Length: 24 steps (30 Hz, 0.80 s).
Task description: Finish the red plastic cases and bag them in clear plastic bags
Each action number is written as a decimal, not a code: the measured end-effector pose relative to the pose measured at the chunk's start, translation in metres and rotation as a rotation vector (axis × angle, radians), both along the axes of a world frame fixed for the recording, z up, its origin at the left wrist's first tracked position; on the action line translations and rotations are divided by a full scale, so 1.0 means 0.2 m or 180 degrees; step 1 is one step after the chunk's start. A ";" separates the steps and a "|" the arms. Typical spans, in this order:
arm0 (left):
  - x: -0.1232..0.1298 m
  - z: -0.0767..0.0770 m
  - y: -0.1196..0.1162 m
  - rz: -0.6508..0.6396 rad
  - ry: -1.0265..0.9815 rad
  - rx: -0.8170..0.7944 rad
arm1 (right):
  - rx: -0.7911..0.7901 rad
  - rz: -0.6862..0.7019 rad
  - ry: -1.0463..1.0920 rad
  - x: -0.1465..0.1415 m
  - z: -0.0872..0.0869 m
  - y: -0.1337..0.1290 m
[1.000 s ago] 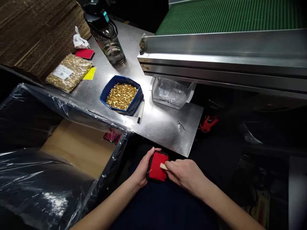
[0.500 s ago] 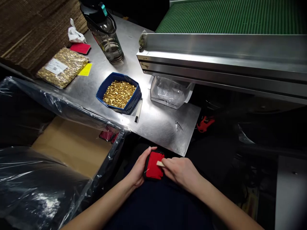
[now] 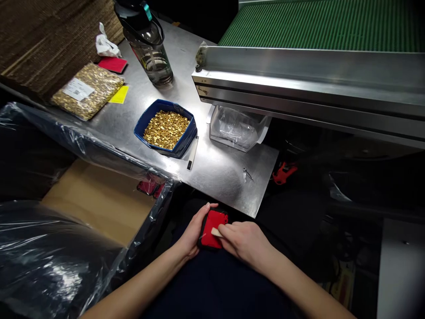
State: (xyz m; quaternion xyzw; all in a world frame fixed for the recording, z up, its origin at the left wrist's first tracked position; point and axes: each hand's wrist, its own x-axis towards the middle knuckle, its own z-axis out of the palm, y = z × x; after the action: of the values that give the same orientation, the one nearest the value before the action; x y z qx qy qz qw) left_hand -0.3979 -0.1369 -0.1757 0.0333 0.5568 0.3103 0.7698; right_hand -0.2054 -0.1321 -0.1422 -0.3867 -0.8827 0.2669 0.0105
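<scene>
My left hand (image 3: 194, 232) is closed on the left side of a flat red piece with a black border (image 3: 212, 219), its fingertips at the top edge. Over my lap, just below the table's near corner, the piece lies face up. My right hand (image 3: 247, 241) pinches a small pale flat stick (image 3: 216, 232), whose tip rests over the red surface. Part of the piece's right side is hidden by my right fingers. A blue bin (image 3: 141, 128) of small gold metal bits (image 3: 166, 129) stands on the metal table (image 3: 219, 181) ahead.
A lined carton (image 3: 99, 195) with red-and-black pieces (image 3: 149, 186) is at left. A bag of gold bits (image 3: 88, 91), a water bottle (image 3: 154, 62) and a clear bin (image 3: 234, 128) sit on the table. A green conveyor (image 3: 318, 24) with a metal rail (image 3: 299, 82) runs at upper right.
My right hand has shifted slightly down, and the pale stick has moved left and down across the red surface. My left hand keeps its hold on the piece.
</scene>
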 end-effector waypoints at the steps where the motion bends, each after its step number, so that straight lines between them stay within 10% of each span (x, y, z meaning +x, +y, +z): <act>1: 0.00 0.00 0.00 0.0027 -0.0038 0.0000 | 0.0017 -0.0040 -0.0017 0.00 0.00 0.00; 24: 0.00 -0.01 -0.01 0.0120 0.0025 -0.0021 | 0.0189 -0.0065 0.0016 -0.01 -0.03 -0.02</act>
State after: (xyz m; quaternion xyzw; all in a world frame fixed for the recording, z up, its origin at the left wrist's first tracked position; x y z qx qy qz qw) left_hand -0.3986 -0.1388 -0.1775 0.0215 0.5613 0.3227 0.7618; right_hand -0.2066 -0.1352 -0.1480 -0.3945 -0.8862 0.2415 0.0269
